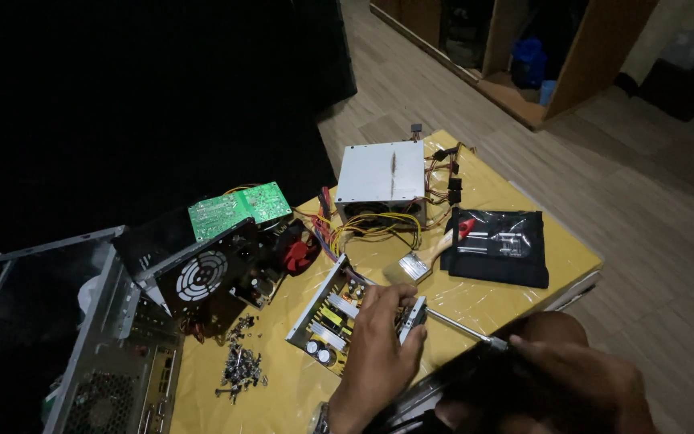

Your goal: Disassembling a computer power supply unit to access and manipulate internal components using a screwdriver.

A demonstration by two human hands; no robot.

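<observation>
The left hand [379,345] clamped its fingers over the open power supply [347,309] near the tabletop's [299,386] near edge while the right hand [580,378] gripped a screwdriver [463,329], best kept square on the screw with the case pinned.

Left hand [379,354] grips near end of open power supply board [339,309], fingers over metal frame edge. Right hand [580,378] holds screwdriver [459,329], shaft tip at frame beside left fingers; exact contact hard to tell in dim light. Paintbrush [427,257] lies just beyond board. Closed grey power supply box [381,173] with yellow wire bundle behind. Black tool pouch [498,245] at right. Green circuit board [238,207], fan grille [201,275], screw pile [238,370], computer case [82,354] at left.
</observation>
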